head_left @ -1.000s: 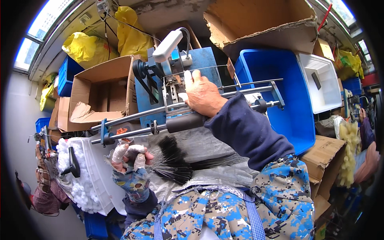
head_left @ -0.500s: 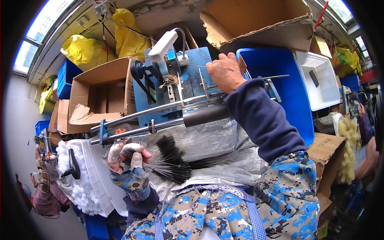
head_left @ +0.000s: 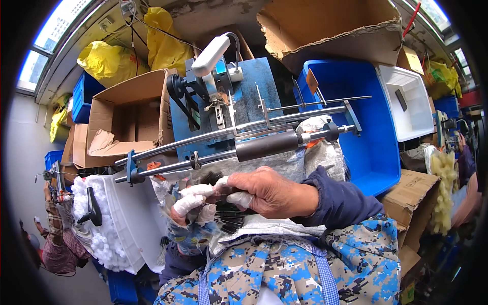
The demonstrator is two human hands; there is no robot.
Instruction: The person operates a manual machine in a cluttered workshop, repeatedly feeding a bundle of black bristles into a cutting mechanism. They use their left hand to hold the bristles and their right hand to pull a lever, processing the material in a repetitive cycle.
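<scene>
My right hand [head_left: 272, 193] has come together with my left hand [head_left: 194, 204] above the grey sheet [head_left: 264, 223] across my lap. White tape wraps several fingertips of both hands. The fingers are closed and meet in a pinch; whatever lies between them is hidden. A bundle of thin wire brushes with black bristles [head_left: 229, 219] lies just behind and below the hands, partly covered by them. Beyond the hands stands a small blue-based machine [head_left: 259, 86] with a belt wheel and metal rails. A dark sliding grip [head_left: 267, 146] sits on its near rail, with neither hand touching it.
A deep blue bin [head_left: 373, 152] and a white tray [head_left: 406, 109] stand to the right. Cardboard boxes are at the left [head_left: 127, 109] and far right [head_left: 330, 25]. A white tub [head_left: 134, 218] with fluffy white pieces sits at the left. Other people work at both sides.
My right hand has left the machine's far side and come down to my left hand. The sliding grip's right-hand rail is now uncovered. My left hand has shifted slightly right.
</scene>
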